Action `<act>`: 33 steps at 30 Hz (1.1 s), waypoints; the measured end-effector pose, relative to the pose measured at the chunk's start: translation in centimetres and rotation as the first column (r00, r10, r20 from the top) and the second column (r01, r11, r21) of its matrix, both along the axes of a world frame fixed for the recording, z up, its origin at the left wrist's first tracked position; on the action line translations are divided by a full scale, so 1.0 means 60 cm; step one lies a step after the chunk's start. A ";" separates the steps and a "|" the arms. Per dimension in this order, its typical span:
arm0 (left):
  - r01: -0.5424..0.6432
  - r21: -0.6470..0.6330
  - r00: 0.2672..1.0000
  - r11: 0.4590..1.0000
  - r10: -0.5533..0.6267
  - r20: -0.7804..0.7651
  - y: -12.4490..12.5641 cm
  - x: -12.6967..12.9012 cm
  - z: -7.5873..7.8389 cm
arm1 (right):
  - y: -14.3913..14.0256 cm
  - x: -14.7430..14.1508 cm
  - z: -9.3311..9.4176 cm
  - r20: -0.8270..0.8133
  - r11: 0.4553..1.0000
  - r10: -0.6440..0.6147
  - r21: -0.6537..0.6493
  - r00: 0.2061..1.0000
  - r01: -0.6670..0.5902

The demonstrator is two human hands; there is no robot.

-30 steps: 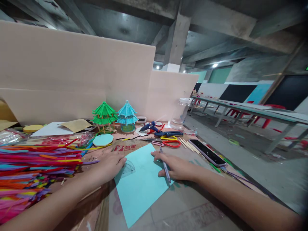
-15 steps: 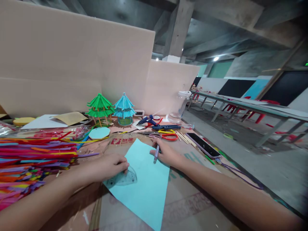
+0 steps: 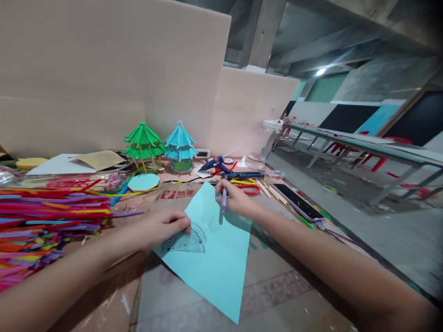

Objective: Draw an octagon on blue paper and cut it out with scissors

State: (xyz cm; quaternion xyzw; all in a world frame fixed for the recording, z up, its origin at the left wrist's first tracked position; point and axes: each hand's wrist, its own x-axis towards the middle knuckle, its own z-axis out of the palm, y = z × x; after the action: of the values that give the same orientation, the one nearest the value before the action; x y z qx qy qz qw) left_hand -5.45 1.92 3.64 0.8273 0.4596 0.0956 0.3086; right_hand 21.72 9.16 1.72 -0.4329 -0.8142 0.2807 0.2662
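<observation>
A light blue sheet of paper lies on the table in front of me. A clear protractor rests on the sheet's left part, and my left hand presses its fingertips on the protractor's edge. My right hand grips a pen upright, its tip touching the sheet near the top corner.
A thick pile of coloured pipe cleaners fills the left. Green and blue paper pagodas stand at the back by cardboard walls. A glue gun, scissors and a phone lie to the right, near the table edge.
My left hand slid the protractor further onto the sheet. My right hand turned the pen from lying flat to upright and moved up toward the sheet's top corner.
</observation>
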 end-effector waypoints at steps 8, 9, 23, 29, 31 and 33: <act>-0.133 0.296 0.984 0.946 0.162 -0.076 0.012 -0.006 -0.023 | 0.047 -0.041 0.034 0.085 0.944 0.330 -0.046 0.940 -0.327; -0.132 0.319 0.983 0.939 0.165 -0.079 0.012 -0.007 -0.023 | 0.052 -0.053 0.034 0.084 0.932 0.362 -0.059 0.928 -0.358; -0.149 0.284 0.985 0.947 0.116 0.131 -0.021 0.042 -0.016 | -0.067 -0.041 0.016 -0.227 0.980 0.094 -0.152 0.969 -0.131; -0.036 0.311 0.999 0.950 0.024 0.042 0.007 0.032 -0.012 | -0.108 -0.031 -0.016 -0.294 0.972 0.091 -0.181 0.951 -0.149; 0.040 0.308 0.999 0.951 -0.028 -0.045 0.024 0.008 -0.016 | -0.101 -0.024 -0.019 -0.306 0.974 0.087 -0.175 0.948 -0.146; 0.102 0.268 0.988 0.958 -0.067 -0.136 0.033 -0.014 -0.022 | -0.091 -0.015 -0.019 -0.300 0.976 0.078 -0.172 0.951 -0.134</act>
State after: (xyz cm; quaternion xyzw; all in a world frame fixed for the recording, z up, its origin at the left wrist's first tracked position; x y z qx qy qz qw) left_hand -6.27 3.88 2.34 0.8852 0.4249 0.0928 0.1651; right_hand 20.79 3.68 0.56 -0.3659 -0.7576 0.4319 0.3249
